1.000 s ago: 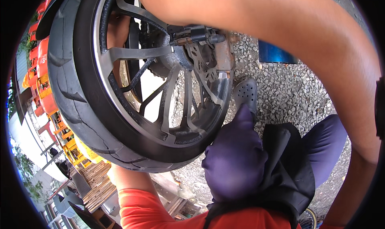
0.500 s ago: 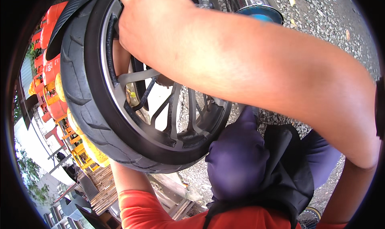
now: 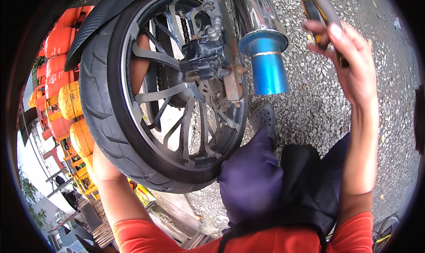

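Note:
My right hand (image 3: 356, 60) is raised over the gravel at the upper right. Its fingers are wrapped round a pair of pliers (image 3: 312, 9) with yellow-and-black handles, whose far end runs toward the top edge. On the left, my left forearm (image 3: 117, 193) reaches behind the motorcycle's rear tyre (image 3: 99, 93); the fingers of that hand are hidden. Skin shows between the spokes of the wheel (image 3: 161, 98), but I cannot tell which part of an arm it is. The black brake caliper (image 3: 206, 56) sits by the hub, beside the brake disc (image 3: 214, 93).
A silver exhaust silencer with a blue tip (image 3: 270, 73) points toward me, right of the wheel. My bent knee (image 3: 250, 177) is close to the tyre. Red gas cylinders (image 3: 59, 42) and yellow ones (image 3: 71, 100) stand at the left. A grey clog (image 3: 263, 115) rests on gravel.
My right arm has swung from across the wheel out to the right, and the pliers now show in that hand. The caliper and silencer have come into view. My left forearm has shifted left.

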`<act>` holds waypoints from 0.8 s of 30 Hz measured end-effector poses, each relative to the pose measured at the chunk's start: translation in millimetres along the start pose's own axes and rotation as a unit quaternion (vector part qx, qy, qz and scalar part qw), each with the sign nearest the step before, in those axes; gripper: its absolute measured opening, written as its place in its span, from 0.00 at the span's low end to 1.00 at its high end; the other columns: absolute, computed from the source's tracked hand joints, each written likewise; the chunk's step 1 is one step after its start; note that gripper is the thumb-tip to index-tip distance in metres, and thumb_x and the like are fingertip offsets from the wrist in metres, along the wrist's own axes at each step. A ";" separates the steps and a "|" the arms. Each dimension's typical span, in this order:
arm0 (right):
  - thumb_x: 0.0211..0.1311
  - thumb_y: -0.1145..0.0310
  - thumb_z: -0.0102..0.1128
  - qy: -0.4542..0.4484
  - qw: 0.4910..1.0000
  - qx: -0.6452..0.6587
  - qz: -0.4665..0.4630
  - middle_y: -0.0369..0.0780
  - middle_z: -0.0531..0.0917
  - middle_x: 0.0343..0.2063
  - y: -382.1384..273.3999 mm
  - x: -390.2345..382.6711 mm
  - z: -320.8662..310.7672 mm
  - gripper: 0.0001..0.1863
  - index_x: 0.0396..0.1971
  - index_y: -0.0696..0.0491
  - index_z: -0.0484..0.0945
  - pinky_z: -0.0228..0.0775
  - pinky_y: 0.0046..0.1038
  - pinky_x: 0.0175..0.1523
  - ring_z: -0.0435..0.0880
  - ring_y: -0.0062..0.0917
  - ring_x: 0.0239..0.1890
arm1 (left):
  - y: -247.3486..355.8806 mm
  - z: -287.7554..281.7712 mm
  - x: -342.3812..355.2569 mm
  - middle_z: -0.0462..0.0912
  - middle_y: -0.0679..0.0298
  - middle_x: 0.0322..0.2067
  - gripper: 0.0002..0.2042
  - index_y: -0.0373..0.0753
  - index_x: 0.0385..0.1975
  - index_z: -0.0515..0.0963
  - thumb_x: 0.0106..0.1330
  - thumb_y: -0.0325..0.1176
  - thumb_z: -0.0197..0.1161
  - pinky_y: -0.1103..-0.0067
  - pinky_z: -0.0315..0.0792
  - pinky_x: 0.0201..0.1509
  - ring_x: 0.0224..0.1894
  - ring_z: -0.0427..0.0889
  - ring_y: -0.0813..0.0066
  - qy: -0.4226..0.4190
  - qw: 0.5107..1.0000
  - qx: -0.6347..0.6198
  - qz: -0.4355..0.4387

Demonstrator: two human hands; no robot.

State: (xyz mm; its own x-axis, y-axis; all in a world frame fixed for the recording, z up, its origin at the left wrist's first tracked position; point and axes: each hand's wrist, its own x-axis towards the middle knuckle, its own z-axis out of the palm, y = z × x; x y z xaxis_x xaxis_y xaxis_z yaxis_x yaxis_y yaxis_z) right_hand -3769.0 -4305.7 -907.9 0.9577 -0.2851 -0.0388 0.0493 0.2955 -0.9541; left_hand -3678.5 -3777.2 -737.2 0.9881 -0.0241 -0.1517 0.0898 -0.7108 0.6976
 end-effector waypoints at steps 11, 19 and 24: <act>0.68 0.56 0.64 0.175 0.955 -0.031 0.237 0.31 0.80 0.29 172.9 -64.4 -14.7 0.15 0.33 0.54 0.82 0.70 0.20 0.37 0.74 0.12 0.31 | 16.2 -7.6 -3.7 0.85 0.57 0.41 0.18 0.33 0.53 0.79 0.67 0.35 0.64 0.74 0.75 0.51 0.44 0.83 0.68 -0.017 0.999 0.015 -0.037; 0.64 0.60 0.64 0.260 0.884 0.042 0.385 0.33 0.78 0.23 159.9 -171.0 21.4 0.14 0.29 0.57 0.80 0.61 0.21 0.29 0.71 0.16 0.24 | 0.4 9.5 30.9 0.85 0.58 0.39 0.17 0.33 0.53 0.79 0.68 0.35 0.63 0.75 0.75 0.50 0.42 0.83 0.69 -0.047 0.998 0.011 -0.045; 0.62 0.65 0.65 0.278 0.845 0.161 0.428 0.34 0.79 0.26 121.0 -273.1 62.9 0.10 0.29 0.57 0.78 0.62 0.23 0.32 0.73 0.19 0.29 | -21.0 24.0 65.6 0.86 0.58 0.38 0.17 0.33 0.53 0.79 0.68 0.36 0.63 0.75 0.75 0.50 0.42 0.83 0.70 -0.073 0.996 -0.010 -0.046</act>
State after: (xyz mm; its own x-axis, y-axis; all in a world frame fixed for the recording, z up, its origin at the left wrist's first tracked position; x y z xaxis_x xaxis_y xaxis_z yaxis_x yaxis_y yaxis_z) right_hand -4006.7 -4134.7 -994.1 0.4053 -0.1995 -0.8922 -0.4339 0.8170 -0.3798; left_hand -3618.5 -3780.8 -778.7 0.9469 -0.0619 -0.3154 0.1841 -0.6999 0.6901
